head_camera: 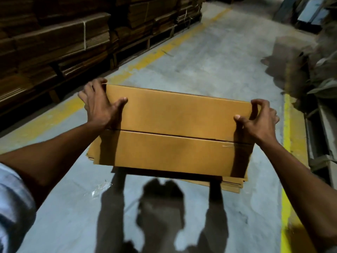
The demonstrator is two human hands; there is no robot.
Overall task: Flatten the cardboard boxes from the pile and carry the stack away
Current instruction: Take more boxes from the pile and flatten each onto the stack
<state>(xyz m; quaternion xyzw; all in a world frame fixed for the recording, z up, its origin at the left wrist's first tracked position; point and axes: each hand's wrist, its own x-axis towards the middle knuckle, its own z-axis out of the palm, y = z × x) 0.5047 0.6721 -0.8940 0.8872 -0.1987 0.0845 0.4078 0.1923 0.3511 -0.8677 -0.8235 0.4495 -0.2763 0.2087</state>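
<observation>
A stack of flattened brown cardboard boxes (173, 136) hangs in the air above the concrete floor, held level in front of me. My left hand (99, 105) grips its far left corner, thumb on the top sheet and fingers curled over the edge. My right hand (257, 121) grips the far right corner the same way. The top sheet shows a slit between two flaps running left to right. Several sheet edges stick out at the near right of the stack. The stack's shadow and my arms' shadows fall on the floor below.
Tall strapped bundles of flat cardboard (54, 42) on wooden pallets line the left, behind a yellow floor line (145, 57). Another yellow line (287, 143) runs down the right beside a metal frame (317, 136) and blurred clutter (313, 73). Grey floor (209, 57) stretches ahead between them.
</observation>
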